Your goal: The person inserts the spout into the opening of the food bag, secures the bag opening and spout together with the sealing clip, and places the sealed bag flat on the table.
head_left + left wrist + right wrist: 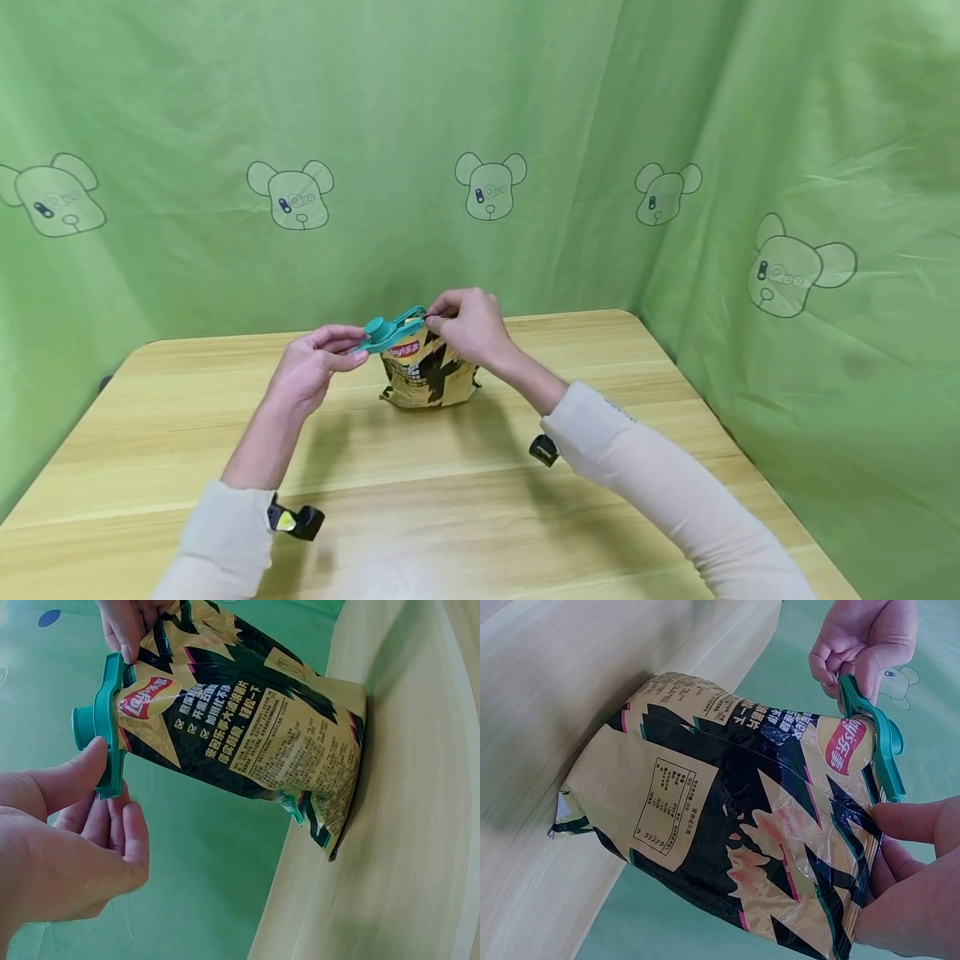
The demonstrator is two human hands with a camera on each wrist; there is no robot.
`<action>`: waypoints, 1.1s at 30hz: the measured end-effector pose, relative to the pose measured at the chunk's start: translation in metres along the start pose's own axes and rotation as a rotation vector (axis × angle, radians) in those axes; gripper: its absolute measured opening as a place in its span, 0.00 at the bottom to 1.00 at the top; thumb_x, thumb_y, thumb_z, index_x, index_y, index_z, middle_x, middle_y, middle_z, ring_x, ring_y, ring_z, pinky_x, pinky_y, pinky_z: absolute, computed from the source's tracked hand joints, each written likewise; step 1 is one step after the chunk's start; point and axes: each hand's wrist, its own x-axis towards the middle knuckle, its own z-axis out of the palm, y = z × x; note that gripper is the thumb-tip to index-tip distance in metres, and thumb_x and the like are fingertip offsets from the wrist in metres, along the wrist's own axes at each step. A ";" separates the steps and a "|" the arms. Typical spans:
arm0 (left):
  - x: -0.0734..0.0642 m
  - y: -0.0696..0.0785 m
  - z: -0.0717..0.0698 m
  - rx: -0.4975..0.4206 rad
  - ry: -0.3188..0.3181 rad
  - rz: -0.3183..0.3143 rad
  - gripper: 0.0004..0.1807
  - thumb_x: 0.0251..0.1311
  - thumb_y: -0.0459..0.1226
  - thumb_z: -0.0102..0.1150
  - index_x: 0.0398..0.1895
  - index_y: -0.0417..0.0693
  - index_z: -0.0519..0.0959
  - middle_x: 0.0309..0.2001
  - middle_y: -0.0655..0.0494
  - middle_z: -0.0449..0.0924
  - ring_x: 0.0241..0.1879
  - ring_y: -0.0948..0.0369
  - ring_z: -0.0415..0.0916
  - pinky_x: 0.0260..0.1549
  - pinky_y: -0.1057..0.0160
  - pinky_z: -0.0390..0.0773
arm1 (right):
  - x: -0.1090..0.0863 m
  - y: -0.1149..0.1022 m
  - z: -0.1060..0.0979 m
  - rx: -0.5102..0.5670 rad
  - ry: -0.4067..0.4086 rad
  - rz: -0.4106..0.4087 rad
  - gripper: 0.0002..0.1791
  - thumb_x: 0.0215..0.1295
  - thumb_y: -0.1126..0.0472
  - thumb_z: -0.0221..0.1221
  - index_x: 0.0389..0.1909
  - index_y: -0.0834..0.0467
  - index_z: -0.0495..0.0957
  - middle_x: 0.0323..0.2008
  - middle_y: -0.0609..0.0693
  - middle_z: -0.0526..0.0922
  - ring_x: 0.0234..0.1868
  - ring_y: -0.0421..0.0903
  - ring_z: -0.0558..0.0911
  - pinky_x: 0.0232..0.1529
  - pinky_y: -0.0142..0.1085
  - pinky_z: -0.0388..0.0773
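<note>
A yellow and black Lay's chip bag (420,387) stands on the table. Across part of its top edge lies a teal bag clip (112,727) with a round cap, its two arms spread apart at the right end in the head view. My left hand (306,367) pinches the clip's left end between thumb and fingers. At the bag's top edge, just right of the clip, my right hand (474,329) pinches the bag. The right wrist view shows the right thumb (911,823) on one side of the bag's mouth, with fingers behind it.
The light wooden table (420,500) extends around the bag. Green curtains (420,100) with printed bear heads rise behind it and along the sides. Each wrist carries a small black camera mount, one at the left sleeve (225,525).
</note>
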 end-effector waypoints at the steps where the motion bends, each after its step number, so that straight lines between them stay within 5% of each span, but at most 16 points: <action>1: 0.000 0.000 0.000 0.003 -0.003 -0.001 0.21 0.57 0.18 0.62 0.53 0.39 0.82 0.38 0.65 0.87 0.43 0.68 0.84 0.51 0.72 0.80 | 0.000 0.000 0.000 0.000 0.001 0.000 0.04 0.65 0.64 0.65 0.38 0.57 0.87 0.33 0.50 0.89 0.33 0.45 0.85 0.35 0.36 0.82; 6: 0.002 0.002 0.002 -0.013 -0.027 -0.025 0.32 0.58 0.17 0.60 0.68 0.26 0.67 0.40 0.64 0.86 0.45 0.69 0.83 0.51 0.72 0.80 | 0.000 0.000 0.000 -0.004 0.003 0.000 0.04 0.65 0.64 0.65 0.38 0.58 0.87 0.33 0.50 0.89 0.33 0.45 0.85 0.36 0.36 0.82; 21: 0.003 0.004 0.005 0.077 -0.063 -0.066 0.31 0.61 0.17 0.57 0.69 0.22 0.63 0.41 0.58 0.79 0.42 0.68 0.78 0.47 0.74 0.80 | -0.001 0.000 -0.001 -0.020 0.008 -0.007 0.04 0.65 0.64 0.65 0.37 0.57 0.88 0.33 0.50 0.89 0.33 0.45 0.85 0.37 0.36 0.82; 33: 0.005 -0.002 0.004 -0.011 -0.094 -0.050 0.33 0.60 0.16 0.56 0.69 0.21 0.62 0.40 0.59 0.80 0.42 0.68 0.78 0.48 0.74 0.80 | -0.002 -0.001 -0.001 -0.013 0.004 -0.007 0.04 0.65 0.65 0.65 0.37 0.57 0.88 0.33 0.50 0.89 0.32 0.44 0.85 0.35 0.35 0.82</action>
